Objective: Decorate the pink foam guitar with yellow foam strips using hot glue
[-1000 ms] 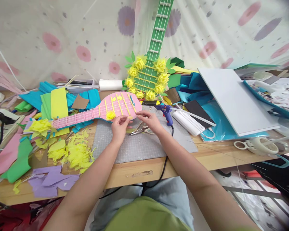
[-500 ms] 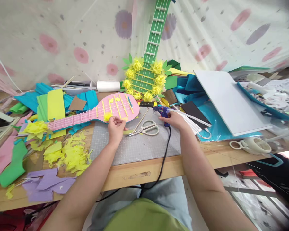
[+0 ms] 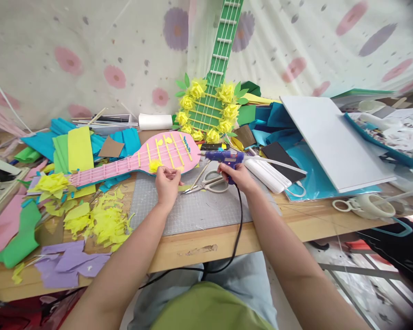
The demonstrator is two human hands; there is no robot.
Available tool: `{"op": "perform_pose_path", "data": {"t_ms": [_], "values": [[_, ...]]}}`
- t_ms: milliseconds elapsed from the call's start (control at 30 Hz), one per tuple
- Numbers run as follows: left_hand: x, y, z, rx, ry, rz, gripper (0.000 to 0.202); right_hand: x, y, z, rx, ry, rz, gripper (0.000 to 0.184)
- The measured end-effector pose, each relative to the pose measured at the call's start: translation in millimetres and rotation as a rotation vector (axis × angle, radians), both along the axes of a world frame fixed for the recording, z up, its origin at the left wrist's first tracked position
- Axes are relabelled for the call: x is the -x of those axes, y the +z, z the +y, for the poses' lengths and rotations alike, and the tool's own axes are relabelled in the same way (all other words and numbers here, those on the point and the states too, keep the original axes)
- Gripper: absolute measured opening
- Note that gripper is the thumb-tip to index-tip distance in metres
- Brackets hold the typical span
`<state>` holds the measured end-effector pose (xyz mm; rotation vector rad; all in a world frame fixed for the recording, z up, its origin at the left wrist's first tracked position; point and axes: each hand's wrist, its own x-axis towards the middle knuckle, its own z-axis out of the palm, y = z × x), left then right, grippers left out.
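My right hand [image 3: 237, 176] grips a blue hot glue gun [image 3: 227, 157], nozzle pointing left, with its black cord running down over the table edge. The fingers of my left hand [image 3: 168, 182] are pinched at a small bright yellow paper flower [image 3: 154, 165], by the lower edge of a pink paper guitar [image 3: 151, 151]. Their exact hold is partly hidden. Yellow frets, thin strings and blue pegs show on the guitar. Scissors [image 3: 211, 182] lie between my hands on the grey cutting mat [image 3: 189, 213], beside a thin stick [image 3: 200, 175].
A green guitar [image 3: 211, 103] ringed with yellow paper flowers stands at the back. Yellow scraps [image 3: 106, 222] and purple paper [image 3: 70, 263] lie at left. On the right are a white board [image 3: 330, 142], a black rectangle [image 3: 282, 158] and tape rolls [image 3: 375, 205].
My right hand has raised the glue gun and brought it left, its nozzle now near the pink guitar's right end. My left hand stays almost in place.
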<state>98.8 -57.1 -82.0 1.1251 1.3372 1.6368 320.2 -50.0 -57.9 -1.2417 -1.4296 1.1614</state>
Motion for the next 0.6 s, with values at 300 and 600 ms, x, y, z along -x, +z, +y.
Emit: {"op": "perform_pose_path", "data": {"t_ms": [300,600], "values": [[0.1,-0.7,1.6,0.001,0.023,-0.013,0.039,26.9,-3.8,-6.3,0.047,0.086,-0.13,0.049],[0.4,-1.8,0.7,0.006,0.015,0.0,0.034,27.1,-7.9,-4.8,0.0,0.067,-0.168,0.049]]}}
